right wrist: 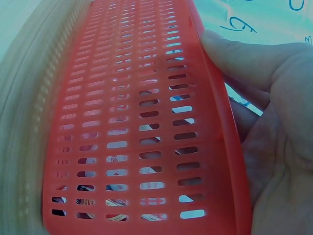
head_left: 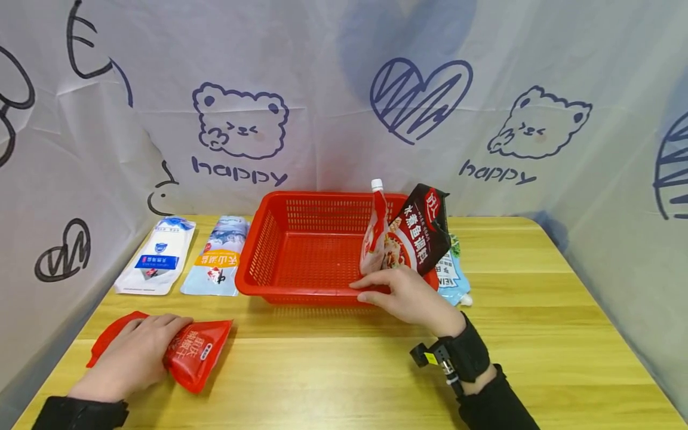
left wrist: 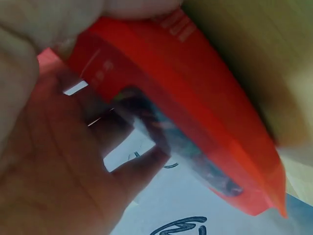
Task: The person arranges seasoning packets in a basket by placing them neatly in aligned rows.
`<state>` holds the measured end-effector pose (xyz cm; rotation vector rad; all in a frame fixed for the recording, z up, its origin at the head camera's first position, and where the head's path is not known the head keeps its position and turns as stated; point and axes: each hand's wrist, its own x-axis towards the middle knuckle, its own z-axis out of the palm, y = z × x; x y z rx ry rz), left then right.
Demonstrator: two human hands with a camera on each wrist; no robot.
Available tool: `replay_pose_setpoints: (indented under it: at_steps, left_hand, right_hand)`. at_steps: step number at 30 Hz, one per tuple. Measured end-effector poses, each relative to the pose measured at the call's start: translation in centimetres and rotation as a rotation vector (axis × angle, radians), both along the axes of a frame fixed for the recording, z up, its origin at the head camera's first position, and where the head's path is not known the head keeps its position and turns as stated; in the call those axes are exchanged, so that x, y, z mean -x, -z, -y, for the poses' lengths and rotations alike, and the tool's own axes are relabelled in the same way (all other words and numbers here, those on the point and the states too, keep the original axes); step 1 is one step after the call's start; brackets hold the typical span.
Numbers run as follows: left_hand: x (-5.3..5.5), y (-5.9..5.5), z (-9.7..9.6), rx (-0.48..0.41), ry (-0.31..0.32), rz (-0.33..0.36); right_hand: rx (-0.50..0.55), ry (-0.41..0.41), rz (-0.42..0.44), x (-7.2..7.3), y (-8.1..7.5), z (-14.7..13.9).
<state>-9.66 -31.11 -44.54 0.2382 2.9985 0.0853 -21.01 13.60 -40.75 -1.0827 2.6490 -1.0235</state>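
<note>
Left hand (head_left: 131, 355): gripped the red packet (head_left: 199, 352), which poked out toward three o'clock.
Right hand (head_left: 403, 298): pinched the basket (head_left: 301, 291), which stretched off toward ten o'clock.

Through the head view I see a pale, creased cloth (head_left: 333, 48) behind a yellowish wood-grain tabletop (head_left: 537, 322) and along its sides. Two bear drawings, one to the left (head_left: 242, 122) and one to the right (head_left: 540, 122), each sit above the word "happy", with a large scribbled heart (head_left: 421, 98) between them. Toward the back left I make out a white packet (head_left: 166, 246) lying flat, a blue-and-orange packet (head_left: 217, 260) near it, and, farther right, a partly hidden light-blue pouch (head_left: 454, 279).
</note>
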Motion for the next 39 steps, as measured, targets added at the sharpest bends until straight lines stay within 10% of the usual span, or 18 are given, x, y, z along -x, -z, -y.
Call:
replay_pose_setpoints:
  at_steps: [18, 29, 39]
  left_hand:
    - [0.3, -5.6, -2.4, -0.101, 0.125, -0.514]
    - [3.0, -8.9, -8.2, -0.193, 0.17, -0.63]
    - [5.4, -9.6, -13.6, -0.29, 0.19, -0.598]
  right_hand:
    - [-0.012, 0.001, -0.013, 0.0, 0.0, 0.0]
    - [-0.006, 0.006, -0.001, -0.2, 0.1, 0.0]
    - [-0.007, 0.011, 0.003, -0.1, 0.0, 0.0]
